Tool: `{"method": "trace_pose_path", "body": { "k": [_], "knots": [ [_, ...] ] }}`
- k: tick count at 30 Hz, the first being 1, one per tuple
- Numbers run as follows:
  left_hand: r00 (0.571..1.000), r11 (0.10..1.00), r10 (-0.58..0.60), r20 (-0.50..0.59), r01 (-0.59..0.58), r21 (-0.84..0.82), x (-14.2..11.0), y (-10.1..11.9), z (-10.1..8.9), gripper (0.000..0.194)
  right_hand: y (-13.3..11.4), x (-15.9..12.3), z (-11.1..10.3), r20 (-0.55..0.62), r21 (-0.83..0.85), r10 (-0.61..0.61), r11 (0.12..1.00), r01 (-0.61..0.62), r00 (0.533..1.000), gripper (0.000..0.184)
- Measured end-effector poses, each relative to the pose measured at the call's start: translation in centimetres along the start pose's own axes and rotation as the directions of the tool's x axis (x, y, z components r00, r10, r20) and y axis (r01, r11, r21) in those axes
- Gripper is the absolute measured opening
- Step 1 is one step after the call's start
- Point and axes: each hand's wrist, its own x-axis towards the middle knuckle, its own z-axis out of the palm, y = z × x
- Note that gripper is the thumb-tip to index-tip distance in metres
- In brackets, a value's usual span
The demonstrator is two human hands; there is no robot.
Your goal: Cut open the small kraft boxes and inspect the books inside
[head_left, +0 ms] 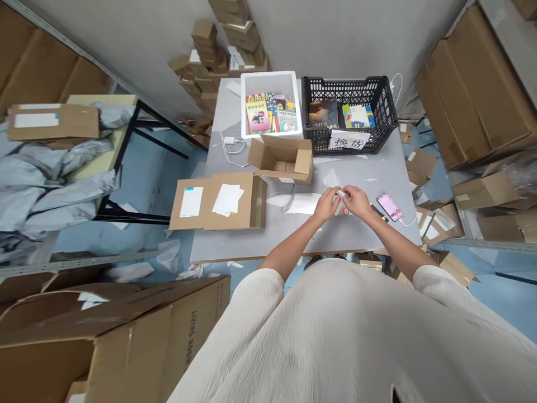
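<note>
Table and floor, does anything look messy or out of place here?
Yes. Paper scraps litter the floor by the table, and a flattened box overhangs its left edge. Both hands pinch a small white slip.

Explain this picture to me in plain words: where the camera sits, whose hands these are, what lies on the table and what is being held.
The one picture comes from a camera worn on a person's head, looking down over their pale top at a grey table. No machine here: the left hand and right hand are the wearer's own. Together they pinch a small white slip of paper. Beside the right hand lies a pink phone on a cable. Farther back stand an open cardboard box, a white bin of colourful books and a black crate with a paper sign. At the left lies a flattened carton with white sheets on it.
</note>
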Motion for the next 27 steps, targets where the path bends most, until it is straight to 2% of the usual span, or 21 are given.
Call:
{"method": "trace_pose_path", "body": {
  "k": [3, 7, 9, 12, 15, 19, 24, 27],
  "knots": [
    [0.998, 0.992, -0.056, 0.037, 0.052, 0.112, -0.2, 0.8, -0.8, 0.034, -0.3, -0.2, -0.1, 0.033, 0.024, 0.076, 0.997, -0.077, 0.997, 0.022],
    [0.974, 0.960, -0.169, 0.151, 0.128, 0.249, -1.6, 0.7, -1.0, 0.027, 0.6, -0.9, 1.8, 0.166, 0.052, 0.220, 0.971, -0.232, 0.961, 0.028],
    [0.946, 0.937, -0.240, 0.218, 0.167, 0.308, -2.4, 0.2, -0.6, 0.025, 1.5, -1.4, 3.3, 0.207, 0.037, 0.265, 0.960, -0.278, 0.942, 0.039],
    [0.882, 0.900, -0.352, 0.313, 0.226, 0.372, -3.4, -0.6, 0.5, 0.024, 2.7, -2.5, 5.5, 0.272, -0.048, 0.311, 0.949, -0.310, 0.911, 0.057],
    [0.837, 0.886, -0.411, 0.360, 0.275, 0.372, -4.2, -1.2, 1.7, 0.041, 3.6, -3.1, 7.2, 0.360, -0.160, 0.345, 0.938, -0.307, 0.867, 0.063],
    [0.818, 0.909, -0.404, 0.410, 0.311, 0.277, -5.0, -1.9, 2.9, 0.072, 4.3, -2.5, 8.5, 0.421, -0.274, 0.425, 0.902, -0.334, 0.801, 0.070],
    [0.814, 0.924, -0.379, 0.441, 0.308, 0.226, -5.5, -2.9, 3.3, 0.084, 5.0, -1.2, 9.5, 0.427, -0.346, 0.497, 0.862, -0.372, 0.755, 0.074],
    [0.813, 0.926, -0.375, 0.445, 0.308, 0.218, -5.7, -3.5, 3.3, 0.083, 5.2, -1.1, 10.0, 0.425, -0.365, 0.484, 0.865, -0.345, 0.765, 0.067]
  ]
}}
